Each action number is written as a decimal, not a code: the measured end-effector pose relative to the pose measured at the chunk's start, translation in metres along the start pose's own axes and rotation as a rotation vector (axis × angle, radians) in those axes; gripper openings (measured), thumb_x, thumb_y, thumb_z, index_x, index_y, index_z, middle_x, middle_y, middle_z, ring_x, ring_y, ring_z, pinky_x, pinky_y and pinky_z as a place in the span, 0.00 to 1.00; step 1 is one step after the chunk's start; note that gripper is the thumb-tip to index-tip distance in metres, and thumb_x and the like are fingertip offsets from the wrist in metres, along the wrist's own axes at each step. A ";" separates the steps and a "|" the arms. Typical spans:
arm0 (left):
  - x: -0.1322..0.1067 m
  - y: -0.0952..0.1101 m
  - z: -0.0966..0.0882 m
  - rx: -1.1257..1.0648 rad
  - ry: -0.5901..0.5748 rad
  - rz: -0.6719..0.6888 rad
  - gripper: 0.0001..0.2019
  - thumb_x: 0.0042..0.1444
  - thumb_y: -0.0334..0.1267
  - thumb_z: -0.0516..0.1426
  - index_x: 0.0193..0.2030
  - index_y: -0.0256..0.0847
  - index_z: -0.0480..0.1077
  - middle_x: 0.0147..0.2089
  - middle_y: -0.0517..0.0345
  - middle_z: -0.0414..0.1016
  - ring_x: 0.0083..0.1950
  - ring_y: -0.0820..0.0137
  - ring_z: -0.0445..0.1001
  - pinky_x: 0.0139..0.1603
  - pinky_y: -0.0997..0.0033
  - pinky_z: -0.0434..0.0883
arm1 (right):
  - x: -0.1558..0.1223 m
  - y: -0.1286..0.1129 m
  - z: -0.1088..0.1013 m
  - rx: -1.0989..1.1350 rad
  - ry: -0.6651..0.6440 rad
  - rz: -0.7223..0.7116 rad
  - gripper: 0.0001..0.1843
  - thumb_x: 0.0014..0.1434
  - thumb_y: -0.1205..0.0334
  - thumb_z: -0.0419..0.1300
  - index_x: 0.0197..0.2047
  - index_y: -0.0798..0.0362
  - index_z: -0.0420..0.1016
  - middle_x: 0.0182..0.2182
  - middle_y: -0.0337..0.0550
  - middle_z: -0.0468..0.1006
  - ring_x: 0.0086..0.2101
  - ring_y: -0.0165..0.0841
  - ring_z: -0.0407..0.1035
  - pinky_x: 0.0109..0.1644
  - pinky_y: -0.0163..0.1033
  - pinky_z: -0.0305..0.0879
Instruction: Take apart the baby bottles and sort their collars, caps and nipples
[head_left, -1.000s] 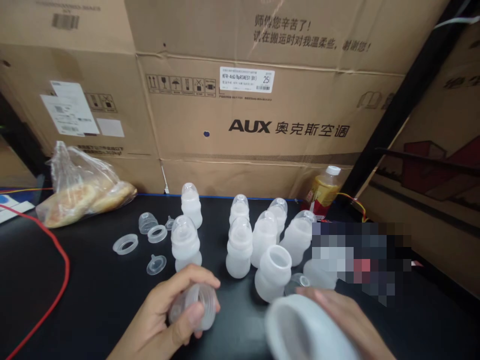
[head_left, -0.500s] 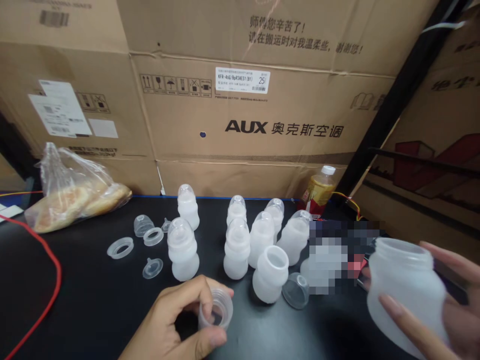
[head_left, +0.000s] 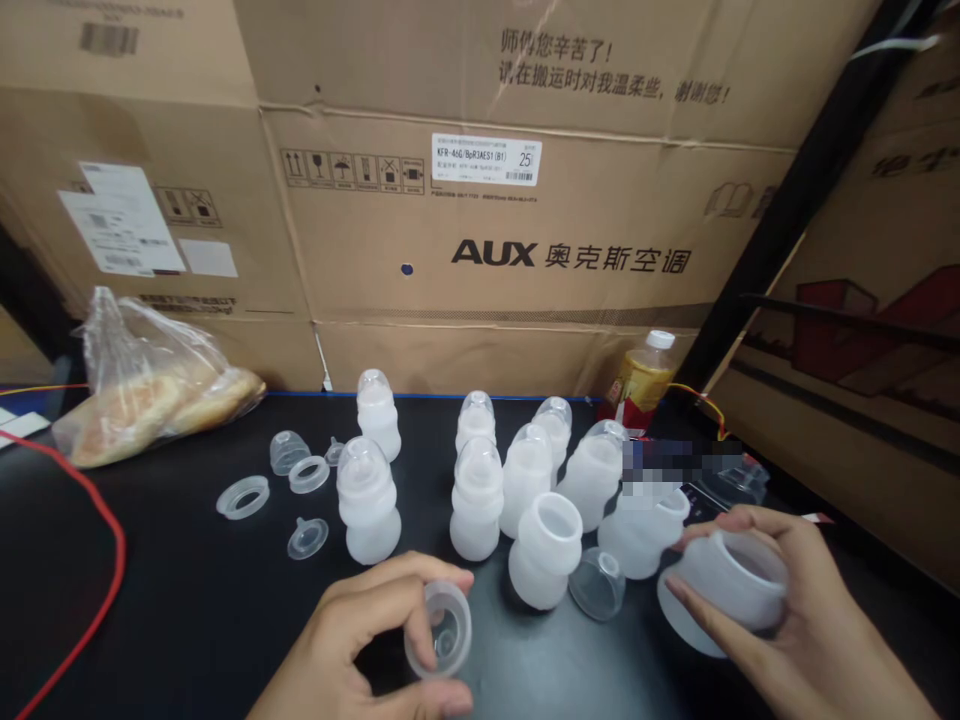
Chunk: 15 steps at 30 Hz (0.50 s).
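Between thumb and fingers, my left hand (head_left: 375,640) grips a transparent bottle cap (head_left: 463,640), its round open end turned toward me. My right hand (head_left: 810,600) is wrapped round a frosted baby bottle (head_left: 697,610) that is tilted, with its open mouth facing up and to the right. Between my hands stands an uncapped frosted bottle (head_left: 544,570), and a transparent dome cap (head_left: 598,590) lies beside it. Another open bottle (head_left: 637,540) is just left of my right hand. Several bottles with dome caps on, such as one bottle (head_left: 370,510), stand behind.
At left lie loose rings (head_left: 244,497), a small valve-like disc (head_left: 307,538) and a dome cap (head_left: 289,453). A plastic bag of bread (head_left: 157,400) and a red cable (head_left: 112,540) are farther left. A drink bottle (head_left: 641,380) stands before the cardboard boxes (head_left: 570,300).
My right hand has moved left with its bottle, which is now tilted. The cap in my left hand has turned a little, its opening facing me more.
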<state>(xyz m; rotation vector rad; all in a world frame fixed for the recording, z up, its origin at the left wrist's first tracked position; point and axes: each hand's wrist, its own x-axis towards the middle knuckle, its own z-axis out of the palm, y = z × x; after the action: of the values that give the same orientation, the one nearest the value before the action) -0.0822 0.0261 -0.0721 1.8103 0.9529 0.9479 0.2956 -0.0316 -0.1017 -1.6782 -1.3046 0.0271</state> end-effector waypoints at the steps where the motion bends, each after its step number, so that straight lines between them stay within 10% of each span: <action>1: 0.000 0.000 0.000 0.003 0.000 0.004 0.18 0.55 0.46 0.79 0.26 0.45 0.77 0.57 0.53 0.93 0.58 0.54 0.91 0.58 0.66 0.80 | 0.002 -0.001 0.002 -0.003 0.032 0.021 0.33 0.56 0.32 0.73 0.54 0.43 0.72 0.45 0.48 0.91 0.42 0.49 0.89 0.37 0.44 0.85; 10: 0.000 0.003 0.004 0.036 0.059 0.102 0.07 0.57 0.38 0.76 0.31 0.50 0.85 0.57 0.59 0.93 0.51 0.61 0.90 0.54 0.70 0.79 | 0.011 -0.027 0.019 -0.046 0.232 -0.043 0.41 0.53 0.19 0.72 0.52 0.45 0.76 0.47 0.46 0.85 0.45 0.52 0.85 0.48 0.54 0.81; 15: 0.000 0.006 0.001 0.060 0.062 0.096 0.04 0.59 0.42 0.76 0.34 0.53 0.88 0.59 0.58 0.93 0.53 0.59 0.90 0.59 0.66 0.80 | 0.006 -0.030 0.023 0.022 0.349 -0.059 0.35 0.59 0.29 0.75 0.57 0.44 0.76 0.53 0.48 0.81 0.52 0.57 0.80 0.62 0.69 0.75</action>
<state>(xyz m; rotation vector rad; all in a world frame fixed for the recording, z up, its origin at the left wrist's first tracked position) -0.0804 0.0235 -0.0675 1.9012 0.9484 1.0502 0.2641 -0.0133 -0.0897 -1.5429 -1.0832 -0.2737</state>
